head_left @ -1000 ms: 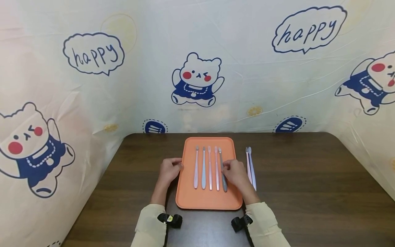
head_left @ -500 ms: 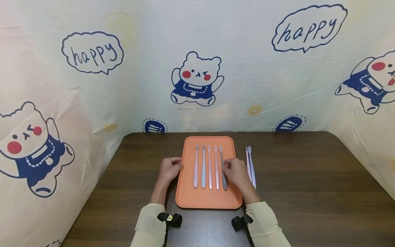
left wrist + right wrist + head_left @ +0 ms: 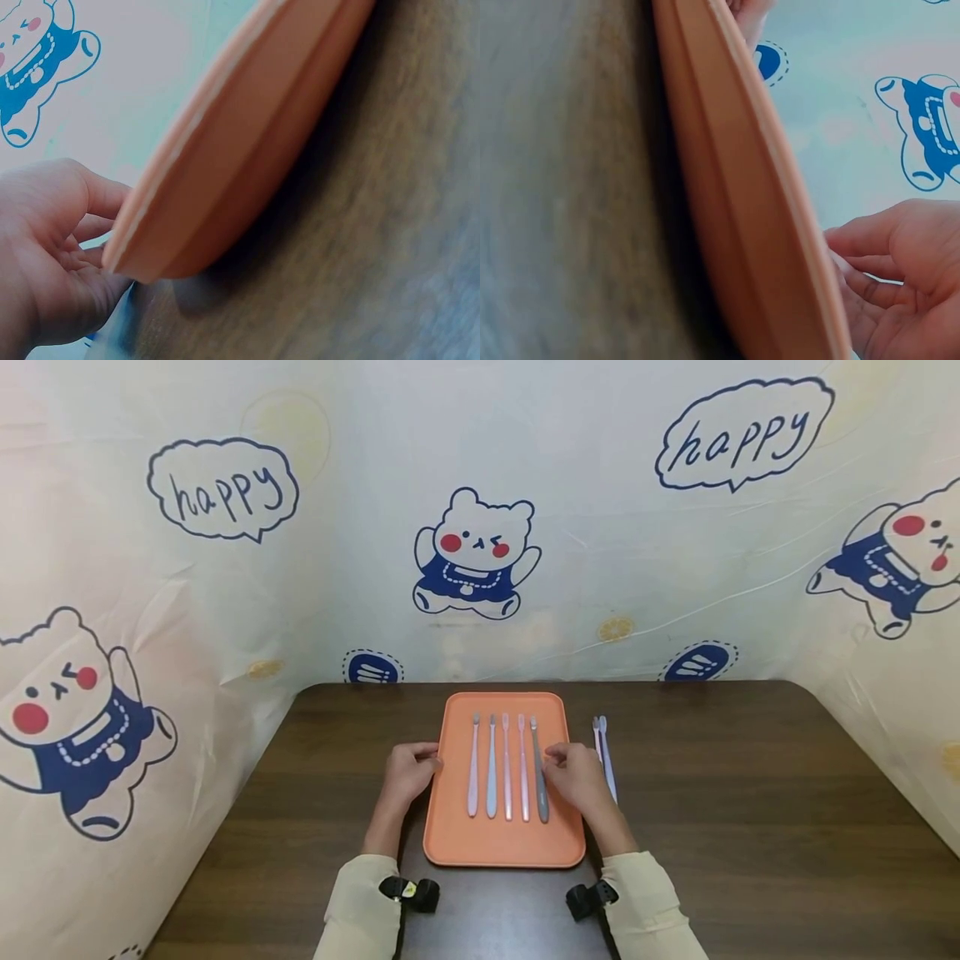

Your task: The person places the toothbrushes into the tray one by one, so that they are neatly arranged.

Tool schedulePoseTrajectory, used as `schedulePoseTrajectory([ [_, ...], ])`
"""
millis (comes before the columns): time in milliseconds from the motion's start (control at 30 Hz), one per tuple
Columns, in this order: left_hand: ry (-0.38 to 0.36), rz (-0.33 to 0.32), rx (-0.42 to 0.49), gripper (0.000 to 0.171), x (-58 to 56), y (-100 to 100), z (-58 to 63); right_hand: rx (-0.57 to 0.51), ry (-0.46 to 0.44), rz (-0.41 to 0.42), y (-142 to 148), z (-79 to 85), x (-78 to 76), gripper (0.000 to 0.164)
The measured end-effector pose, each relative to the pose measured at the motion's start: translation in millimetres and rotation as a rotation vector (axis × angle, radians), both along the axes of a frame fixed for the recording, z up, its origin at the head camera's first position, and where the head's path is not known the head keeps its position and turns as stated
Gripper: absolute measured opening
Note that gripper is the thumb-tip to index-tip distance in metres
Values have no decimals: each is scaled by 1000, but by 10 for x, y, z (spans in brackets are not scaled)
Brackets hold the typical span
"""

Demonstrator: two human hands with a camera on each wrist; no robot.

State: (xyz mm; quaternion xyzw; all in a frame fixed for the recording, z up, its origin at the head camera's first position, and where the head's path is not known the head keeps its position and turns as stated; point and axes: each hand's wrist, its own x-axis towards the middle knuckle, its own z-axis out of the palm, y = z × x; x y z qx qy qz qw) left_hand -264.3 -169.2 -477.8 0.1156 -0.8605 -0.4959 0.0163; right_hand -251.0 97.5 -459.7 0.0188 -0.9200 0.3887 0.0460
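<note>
On the orange tray (image 3: 502,847) lie several toothbrushes side by side, heads toward the far edge. From the left come a lilac toothbrush (image 3: 473,785), a blue toothbrush (image 3: 492,785), two pink ones, and a grey toothbrush (image 3: 542,789) at the right end. My left hand (image 3: 407,774) holds the tray's left rim between thumb and fingers. Over the tray's right side, my right hand (image 3: 581,779) is just right of the grey toothbrush, its fingers loosely bent and holding nothing. In the right wrist view the tray wall (image 3: 742,195) hides the right fingertips and the toothbrushes.
Right of the tray, a pink toothbrush (image 3: 597,735) and a blue-purple toothbrush (image 3: 607,760) lie together on the dark wooden table (image 3: 750,810), partly behind my right hand. A printed cloth (image 3: 337,568) hangs behind the table.
The grey toothbrush straightened slightly on the tray, then my right hand let go and drew a little to the right. My left hand stays at the rim.
</note>
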Motion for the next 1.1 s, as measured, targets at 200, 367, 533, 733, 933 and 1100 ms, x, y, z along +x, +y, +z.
schedulePoseTrajectory([
  [200,-12,5,3,35,-6,-10,-23,-41,-3,15,67,-20,8,20],
  [367,-15,6,4,34,-11,-13,-34,-67,7,20,139,-37,3,17],
  [533,-8,2,7,35,-9,-12,-26,-112,-23,11,216,-27,8,17],
  [733,6,-2,4,34,5,-15,-13,-129,-91,-4,291,-9,20,22],
  [933,-5,-4,1,35,0,-13,0,-131,-101,-5,358,8,10,22],
  [1100,-4,-7,3,35,2,-13,-7,-162,-105,-2,426,19,8,21],
])
